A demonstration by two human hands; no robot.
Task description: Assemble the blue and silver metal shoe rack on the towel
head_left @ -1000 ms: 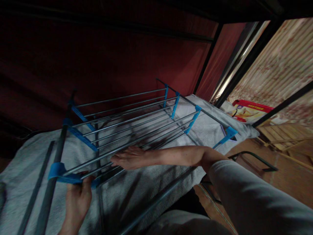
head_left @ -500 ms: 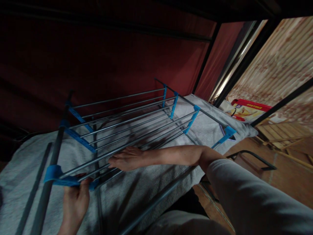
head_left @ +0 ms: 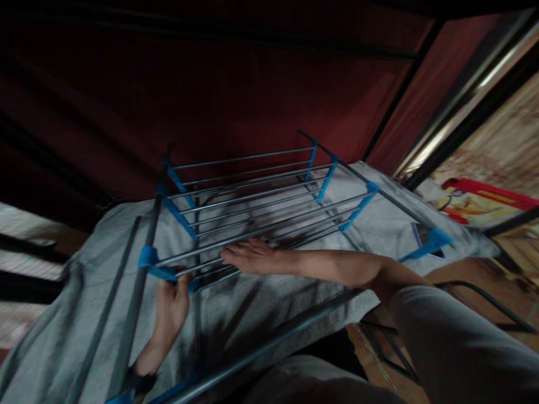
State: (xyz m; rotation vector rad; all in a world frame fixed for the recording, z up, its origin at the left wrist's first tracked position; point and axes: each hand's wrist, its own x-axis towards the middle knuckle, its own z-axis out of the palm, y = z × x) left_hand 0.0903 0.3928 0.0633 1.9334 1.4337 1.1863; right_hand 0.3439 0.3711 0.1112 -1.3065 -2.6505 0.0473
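A drying rack [head_left: 227, 245] of grey metal rods and tubes with blue plastic brackets takes up the middle of the head view. My left hand [head_left: 173, 303] is closed around the blue bracket [head_left: 162, 272] at the rack's near left corner, its thumb against the end of a rod. Farther right along the same shelf, my right hand [head_left: 249, 256] is curled over the rods, palm down. My right forearm covers part of the near rods. The undersides of both hands are hidden.
A grey towel-like cover [head_left: 236, 314] lies under the rack. Behind stands a dark red wall [head_left: 252, 95]. On the right are a red and yellow box [head_left: 484, 201], a small booklet-like item [head_left: 416, 233] and a dark metal frame [head_left: 484, 292]. A loose-looking tube [head_left: 107, 308] lies left.
The view has turned left, so the rack and both hands appear farther right. Both hands stay at the same spots on the rack, and another blue bracket shows at the bottom.
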